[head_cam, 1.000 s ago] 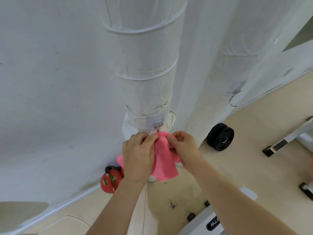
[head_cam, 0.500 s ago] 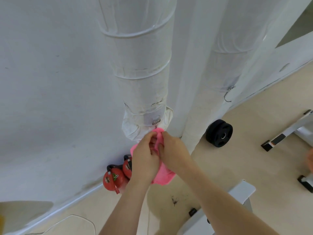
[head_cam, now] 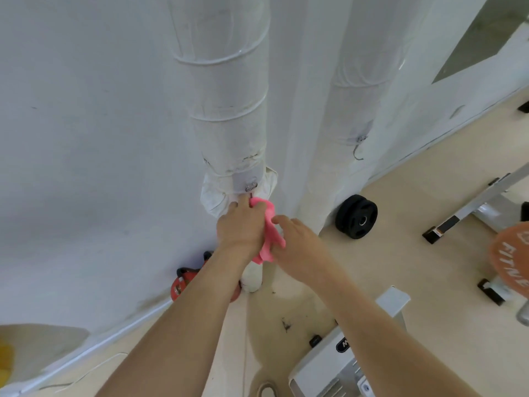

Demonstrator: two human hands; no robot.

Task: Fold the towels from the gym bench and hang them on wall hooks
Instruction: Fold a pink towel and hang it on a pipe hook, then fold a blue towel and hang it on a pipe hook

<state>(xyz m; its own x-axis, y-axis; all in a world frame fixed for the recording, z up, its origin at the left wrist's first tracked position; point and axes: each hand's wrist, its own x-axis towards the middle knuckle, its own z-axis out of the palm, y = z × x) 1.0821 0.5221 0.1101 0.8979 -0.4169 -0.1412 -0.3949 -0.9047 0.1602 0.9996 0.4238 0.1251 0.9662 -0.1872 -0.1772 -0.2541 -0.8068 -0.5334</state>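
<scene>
A small pink towel (head_cam: 269, 233) hangs bunched against a white wrapped pipe (head_cam: 226, 110), just under a metal hook (head_cam: 251, 187) strapped to that pipe. My left hand (head_cam: 239, 227) grips the towel's top edge right below the hook, fingers curled on the cloth. My right hand (head_cam: 297, 242) lies beside the towel's right side with its fingers relaxed and the fingertips touching or nearly touching the cloth. A second bare hook (head_cam: 358, 147) hangs from the neighbouring wrapped pipe (head_cam: 355, 90) to the right.
A black weight plate (head_cam: 356, 216) leans on the floor at the right pipe's base. Red kettlebells (head_cam: 183, 285) sit by the wall at the left. A white bench frame (head_cam: 469, 213) and an orange plate (head_cam: 509, 267) stand at right; grey equipment (head_cam: 337, 365) is near my feet.
Both hands pinched the towel's top before; now my right hand has let go and drawn back to the right, while my left hand keeps the towel up at the hook.
</scene>
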